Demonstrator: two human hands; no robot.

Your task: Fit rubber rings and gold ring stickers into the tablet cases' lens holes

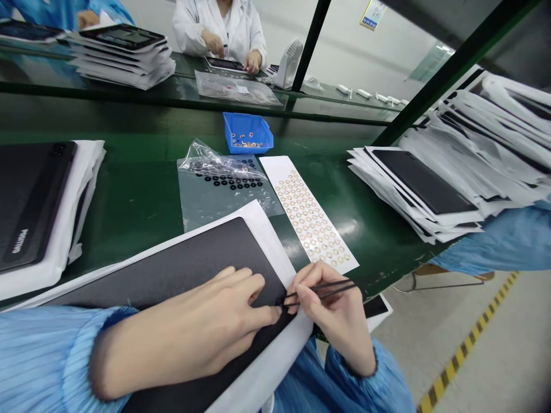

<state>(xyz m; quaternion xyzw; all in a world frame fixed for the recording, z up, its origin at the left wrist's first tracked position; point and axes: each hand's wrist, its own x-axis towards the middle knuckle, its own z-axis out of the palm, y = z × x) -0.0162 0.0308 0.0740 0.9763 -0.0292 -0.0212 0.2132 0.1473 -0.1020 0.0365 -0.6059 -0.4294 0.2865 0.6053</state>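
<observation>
A dark flat panel (202,258) lies on white wrapping (262,229) at the table's near edge. My left hand (224,321) rests on the panel with its fingers curled and one fingertip pressing beside a small black part (279,301) near the panel's right edge; nothing shows in its grasp. Dark tweezers (331,288) are pinched in my right hand (329,304), their tips at that small part. Beyond the panel are a clear sheet (215,201) with black rings and a white strip (310,215) with rows of gold-coloured rings.
A blue bin (248,133) holds small parts. Wrapped panels are stacked at left (81,201) and right (426,183). A green shelf post (430,74) slants at the right. Across the bench, a person in white (221,28) handles a tablet.
</observation>
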